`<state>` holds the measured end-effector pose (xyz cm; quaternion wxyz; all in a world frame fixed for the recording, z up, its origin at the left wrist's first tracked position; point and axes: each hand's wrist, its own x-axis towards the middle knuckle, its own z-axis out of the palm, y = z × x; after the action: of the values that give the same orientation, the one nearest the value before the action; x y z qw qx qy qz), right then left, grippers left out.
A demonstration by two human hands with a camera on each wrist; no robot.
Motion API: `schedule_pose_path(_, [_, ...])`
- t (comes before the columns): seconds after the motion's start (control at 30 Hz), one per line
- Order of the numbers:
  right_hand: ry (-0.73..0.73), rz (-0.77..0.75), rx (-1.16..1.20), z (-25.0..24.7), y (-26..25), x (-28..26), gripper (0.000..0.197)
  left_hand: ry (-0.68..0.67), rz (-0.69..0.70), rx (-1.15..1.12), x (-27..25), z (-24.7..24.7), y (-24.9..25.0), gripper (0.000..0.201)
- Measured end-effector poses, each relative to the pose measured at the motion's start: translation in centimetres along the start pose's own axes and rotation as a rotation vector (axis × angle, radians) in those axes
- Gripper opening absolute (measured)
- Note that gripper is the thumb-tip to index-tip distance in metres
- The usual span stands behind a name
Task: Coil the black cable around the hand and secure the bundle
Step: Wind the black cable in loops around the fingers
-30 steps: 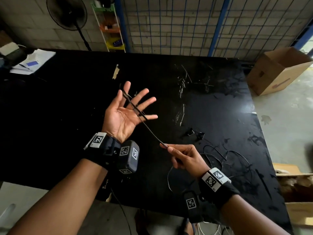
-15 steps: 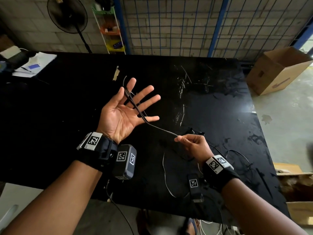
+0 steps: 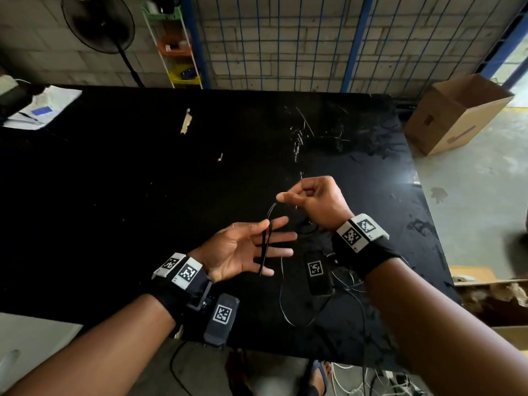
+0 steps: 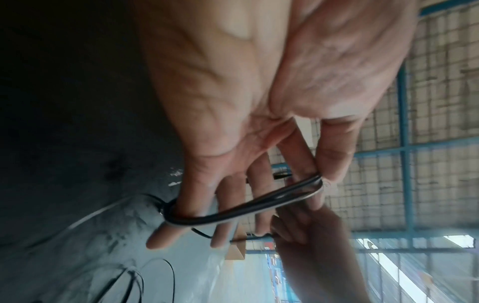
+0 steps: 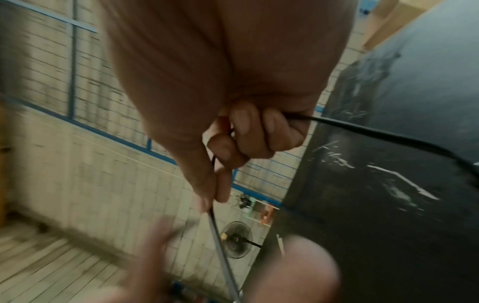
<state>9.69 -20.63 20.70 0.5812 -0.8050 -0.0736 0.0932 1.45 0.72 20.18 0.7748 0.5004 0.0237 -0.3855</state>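
My left hand (image 3: 251, 247) is held palm up over the black table (image 3: 143, 195) with its fingers straight and spread. Loops of the thin black cable (image 3: 265, 247) run across those fingers from little finger to index. In the left wrist view the thumb (image 4: 334, 164) pins the cable (image 4: 233, 211) against the index finger. Just beyond the left fingertips, my right hand (image 3: 311, 198) pinches the cable between thumb and forefinger; its other fingers (image 5: 259, 131) curl round the strand (image 5: 220, 235). Slack cable (image 3: 285, 307) lies in curves on the table below both hands.
An open cardboard box (image 3: 457, 115) stands on the floor past the table's right edge. Papers (image 3: 43, 107) lie at the table's far left corner. A standing fan (image 3: 98, 22), a small shelf rack (image 3: 177, 41) and a blue wire fence (image 3: 285, 38) line the back wall.
My right hand has carried the cable up from below the left hand to beyond its fingertips. The left hand has shifted right and nearer me, and its thumb has closed toward the index finger.
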Motion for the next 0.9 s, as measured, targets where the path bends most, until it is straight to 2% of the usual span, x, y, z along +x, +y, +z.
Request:
schedule_pose_path(0.13, [-0.018,-0.088,-0.075,0.5,-1.5,-1.3,0.019,0.153,-0.004,0.053,0.5,-0.8,0.2,0.041])
schedule_pose_path(0.23, [0.002,-0.137,-0.075,1.6,-1.8,-2.5,0.013,0.223,0.037,0.073,1.2,-0.8,0.3,0.037])
schedule_pose_path(0.3, [-0.035,-0.172,-0.06,2.4,-2.0,-3.7,0.014,0.26,0.068,0.045,1.6,-0.9,0.4,0.039])
schedule_pose_path(0.5, [-0.17,-0.124,0.129,3.7,0.4,-6.7,0.023,0.26,0.181,-0.094,1.3,-2.3,2.8,0.046])
schedule_pose_path(0.7, [-0.177,0.001,0.486,2.2,1.6,-7.7,0.025,0.243,0.236,-0.088,0.3,-3.6,5.2,0.047])
schedule_pose_path(0.8, [-0.191,-0.018,0.508,1.4,1.5,-7.5,0.026,0.232,0.233,-0.075,0.3,-4.0,4.9,0.051])
schedule_pose_path(0.9, [-0.33,0.015,0.405,1.6,1.8,-7.2,0.026,0.2,0.267,-0.14,0.6,-3.6,4.7,0.05])
